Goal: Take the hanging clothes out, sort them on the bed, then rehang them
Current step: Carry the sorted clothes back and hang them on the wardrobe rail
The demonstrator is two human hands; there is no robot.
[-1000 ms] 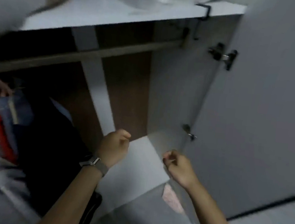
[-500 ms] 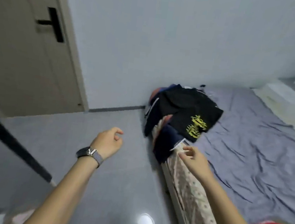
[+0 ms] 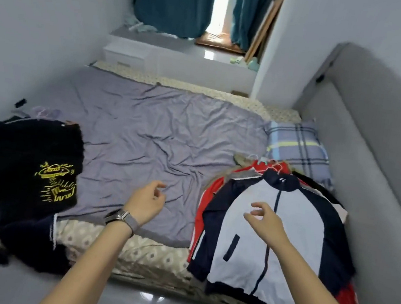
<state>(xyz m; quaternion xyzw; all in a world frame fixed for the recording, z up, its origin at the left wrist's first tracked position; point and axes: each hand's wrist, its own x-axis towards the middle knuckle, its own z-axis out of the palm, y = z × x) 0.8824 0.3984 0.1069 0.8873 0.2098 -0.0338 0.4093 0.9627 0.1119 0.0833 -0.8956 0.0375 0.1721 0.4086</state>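
Left hand (image 3: 147, 202) and right hand (image 3: 265, 219) hover loose, holding nothing; bare sheet (image 3: 151, 131) separates both clothes piles.

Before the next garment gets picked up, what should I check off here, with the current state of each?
1. Left hand free: ok, holds nothing.
2. Right hand free: ok, fingers loosely curled above the white jacket.
3. Jacket reachable: ok, top of the right pile, zipped.
4. Hangers present at that pile's collars: ok; how many, cannot tell.
5. Black pile kept apart: ok, bare sheet between the piles.
6. Piles fully on the bed: not ok, both droop over the near edge.
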